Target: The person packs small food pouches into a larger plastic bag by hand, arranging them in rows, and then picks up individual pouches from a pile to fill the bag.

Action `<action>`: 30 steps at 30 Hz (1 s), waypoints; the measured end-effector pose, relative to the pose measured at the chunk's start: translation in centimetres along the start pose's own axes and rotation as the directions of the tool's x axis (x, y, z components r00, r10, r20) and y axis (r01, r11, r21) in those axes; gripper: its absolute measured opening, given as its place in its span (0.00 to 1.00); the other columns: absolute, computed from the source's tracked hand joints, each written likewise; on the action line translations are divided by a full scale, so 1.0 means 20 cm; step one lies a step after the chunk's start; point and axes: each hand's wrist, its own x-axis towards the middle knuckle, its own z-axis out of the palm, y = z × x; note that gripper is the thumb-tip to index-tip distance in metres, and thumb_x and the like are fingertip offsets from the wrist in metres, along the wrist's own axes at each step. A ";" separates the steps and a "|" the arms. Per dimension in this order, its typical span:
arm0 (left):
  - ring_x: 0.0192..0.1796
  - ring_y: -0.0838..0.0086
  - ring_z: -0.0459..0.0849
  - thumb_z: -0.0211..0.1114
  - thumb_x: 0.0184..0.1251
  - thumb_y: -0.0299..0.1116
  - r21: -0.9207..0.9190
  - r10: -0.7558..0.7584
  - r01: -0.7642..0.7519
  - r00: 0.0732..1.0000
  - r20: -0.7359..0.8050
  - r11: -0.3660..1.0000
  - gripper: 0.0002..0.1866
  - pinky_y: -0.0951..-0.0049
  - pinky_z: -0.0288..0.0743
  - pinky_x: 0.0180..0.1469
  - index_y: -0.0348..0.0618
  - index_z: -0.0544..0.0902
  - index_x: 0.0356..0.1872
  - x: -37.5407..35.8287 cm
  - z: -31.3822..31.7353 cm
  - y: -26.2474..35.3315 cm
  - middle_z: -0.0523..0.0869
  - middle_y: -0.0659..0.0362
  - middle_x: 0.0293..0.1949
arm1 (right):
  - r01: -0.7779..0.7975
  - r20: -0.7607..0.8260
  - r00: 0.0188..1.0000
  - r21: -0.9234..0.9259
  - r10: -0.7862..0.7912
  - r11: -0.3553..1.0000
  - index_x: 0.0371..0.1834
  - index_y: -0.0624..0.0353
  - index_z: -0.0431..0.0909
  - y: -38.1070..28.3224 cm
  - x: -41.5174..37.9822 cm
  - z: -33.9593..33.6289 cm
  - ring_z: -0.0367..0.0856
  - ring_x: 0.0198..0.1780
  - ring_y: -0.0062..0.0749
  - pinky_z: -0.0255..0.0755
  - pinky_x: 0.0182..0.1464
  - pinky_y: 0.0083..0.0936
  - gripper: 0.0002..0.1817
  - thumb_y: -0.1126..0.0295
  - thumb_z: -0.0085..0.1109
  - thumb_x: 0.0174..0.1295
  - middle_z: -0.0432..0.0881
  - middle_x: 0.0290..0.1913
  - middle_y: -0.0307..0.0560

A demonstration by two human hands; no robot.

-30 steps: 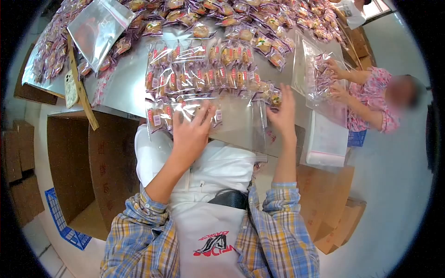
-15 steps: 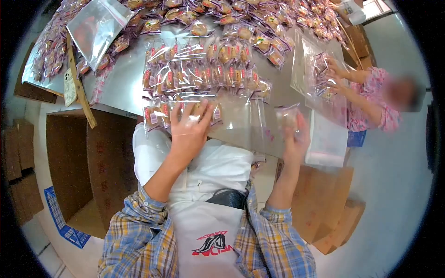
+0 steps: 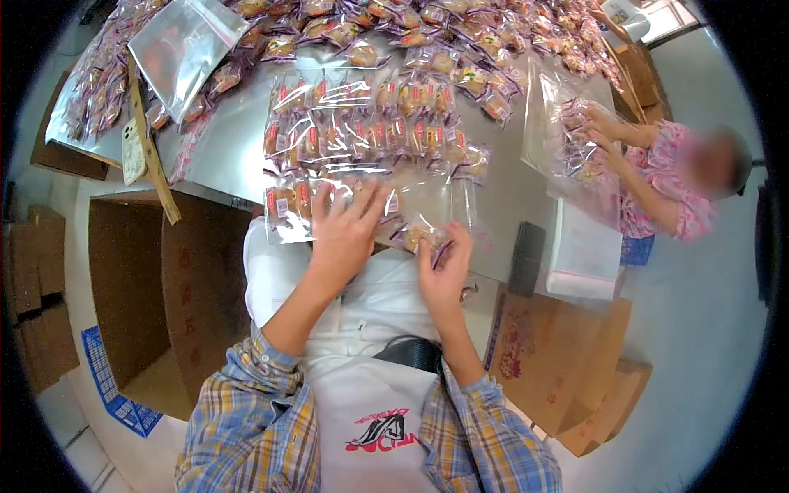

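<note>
A large clear bag (image 3: 283, 177) lies on the metal table, holding rows of small wrapped cakes (image 3: 345, 135). My left hand (image 3: 345, 230) rests on the bag's lower row with its fingers spread. At the bag's lower right, my right hand (image 3: 446, 267) grips one wrapped cake (image 3: 419, 237) between thumb and fingers. Its purple-edged wrapper touches the bag's clear film. Another wrapped cake (image 3: 470, 162) sits at the right end of the middle row.
Wrapped cakes (image 3: 493, 41) are heaped along the table's far side. A co-worker (image 3: 657, 177) handles a bag at right. Empty clear bags (image 3: 585, 255), a dark flat object (image 3: 527, 259), a phone (image 3: 132, 152), a wooden strip (image 3: 148, 144) and cardboard boxes (image 3: 123, 287) surround the work area.
My right hand has moved left with the wrapped cake, from beside the bag to its lower right part. The dark flat object is now uncovered. My left hand stays on the bag.
</note>
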 end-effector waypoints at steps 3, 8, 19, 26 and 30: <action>0.71 0.59 0.78 0.69 0.65 0.33 -0.001 0.002 -0.002 1.000 0.007 1.000 0.27 0.41 0.57 0.77 0.52 0.83 0.68 0.00 0.00 0.00 0.81 0.60 0.71 | 0.260 0.177 0.961 -0.303 -0.214 0.917 0.66 0.65 0.75 -0.08 0.05 -0.05 0.73 0.67 0.61 0.69 0.68 0.50 0.30 0.69 0.74 0.62 0.76 0.63 0.65; 0.69 0.55 0.78 0.71 0.61 0.31 -0.020 0.017 -0.018 1.000 -0.024 1.000 0.32 0.42 0.55 0.78 0.53 0.81 0.70 -0.01 0.01 -0.02 0.84 0.62 0.67 | 0.179 0.299 0.951 -0.308 -0.083 0.934 0.62 0.66 0.78 0.01 0.09 -0.03 0.76 0.57 0.59 0.71 0.60 0.49 0.29 0.65 0.75 0.59 0.78 0.57 0.63; 0.71 0.57 0.78 0.70 0.61 0.31 -0.040 0.003 -0.005 0.999 -0.047 0.999 0.30 0.43 0.53 0.80 0.53 0.83 0.69 -0.01 0.01 -0.01 0.87 0.60 0.63 | -0.094 0.256 0.956 -0.191 0.142 0.977 0.61 0.66 0.78 -0.04 0.28 0.04 0.80 0.58 0.61 0.74 0.60 0.44 0.27 0.59 0.71 0.66 0.84 0.53 0.65; 0.66 0.62 0.80 0.73 0.57 0.31 -0.087 -0.008 0.002 0.998 -0.068 0.996 0.30 0.43 0.53 0.81 0.55 0.85 0.65 0.00 0.00 -0.02 0.87 0.63 0.58 | -0.270 0.427 0.891 0.222 0.155 0.937 0.78 0.66 0.66 0.22 0.25 0.19 0.79 0.70 0.55 0.71 0.70 0.39 0.31 0.57 0.54 0.81 0.79 0.70 0.64; 0.65 0.64 0.80 0.74 0.56 0.31 -0.119 -0.025 0.014 0.996 -0.090 0.993 0.29 0.44 0.54 0.81 0.54 0.86 0.63 -0.01 0.02 -0.03 0.86 0.65 0.60 | -0.463 0.464 0.855 0.487 0.230 0.740 0.78 0.63 0.67 0.15 0.28 0.16 0.81 0.66 0.39 0.71 0.70 0.31 0.27 0.63 0.53 0.82 0.79 0.70 0.52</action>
